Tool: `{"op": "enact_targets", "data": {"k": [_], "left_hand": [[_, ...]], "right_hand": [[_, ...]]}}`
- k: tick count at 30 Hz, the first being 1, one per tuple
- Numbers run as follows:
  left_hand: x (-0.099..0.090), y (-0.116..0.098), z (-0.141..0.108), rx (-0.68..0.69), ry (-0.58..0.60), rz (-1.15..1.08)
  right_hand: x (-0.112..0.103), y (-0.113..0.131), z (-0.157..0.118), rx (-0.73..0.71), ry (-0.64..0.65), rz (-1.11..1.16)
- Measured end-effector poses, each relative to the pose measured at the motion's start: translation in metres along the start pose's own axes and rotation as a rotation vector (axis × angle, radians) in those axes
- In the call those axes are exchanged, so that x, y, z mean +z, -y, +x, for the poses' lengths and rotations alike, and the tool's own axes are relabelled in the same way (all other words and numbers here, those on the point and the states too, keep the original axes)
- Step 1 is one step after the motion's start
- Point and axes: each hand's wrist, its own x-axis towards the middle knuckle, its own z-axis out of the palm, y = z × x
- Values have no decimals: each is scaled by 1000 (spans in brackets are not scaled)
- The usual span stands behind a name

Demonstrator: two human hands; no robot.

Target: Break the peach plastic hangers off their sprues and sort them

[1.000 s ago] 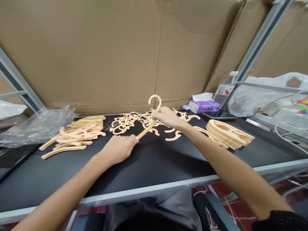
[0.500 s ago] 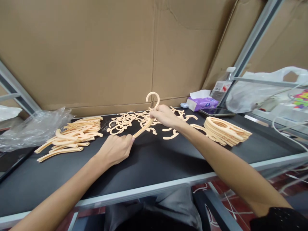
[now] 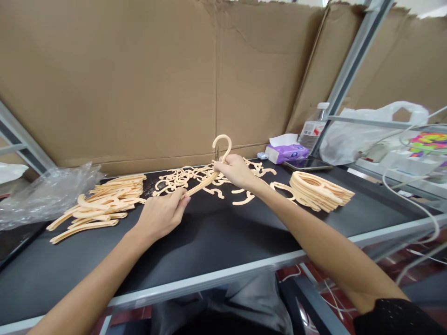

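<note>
A peach-coloured plastic clothes hanger is held above the table between both hands, its curved hook pointing up. My left hand is closed around the lower left end of its arm. My right hand pinches it at the base of the hook; the fingers hide part of that joint. Behind the hands lies a loose heap of hanger hooks in the same colour. A pile of straight hanger arms is on the left, and a stack of hanger pieces on the right.
The black tabletop has a metal front edge. Crumpled clear plastic lies at the left. A purple tissue pack, a bottle and a dark flat device are at the back right. Cardboard stands behind; white cables hang at right.
My left hand has shifted slightly left and up with the hanger's end, so the arm lies flatter. The right hand still pinches the hook's base. The view has tilted and turned a little.
</note>
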Motion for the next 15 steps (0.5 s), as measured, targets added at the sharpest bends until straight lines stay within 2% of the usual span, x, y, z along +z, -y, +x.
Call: {"op": "enact_targets", "data": {"k": [5,8,11,13,15], "left_hand": [[2,2,2,-35,-13,-10],[5,2,3,-69,-26,-46],[6,6,4,-170,-51,-66],[5,10,5,-266,-77,-80],[2,14,6,-340,-106,-100]], "right_hand": [[4,-2,-4,-51,-109,-130],[7,-6,-5,-243,-230,-150],[8,-10,-3,-431,-382,-167],[7,-12,-1,-418,-443,-144],[6,-16,2,-288,-445,-44]]}}
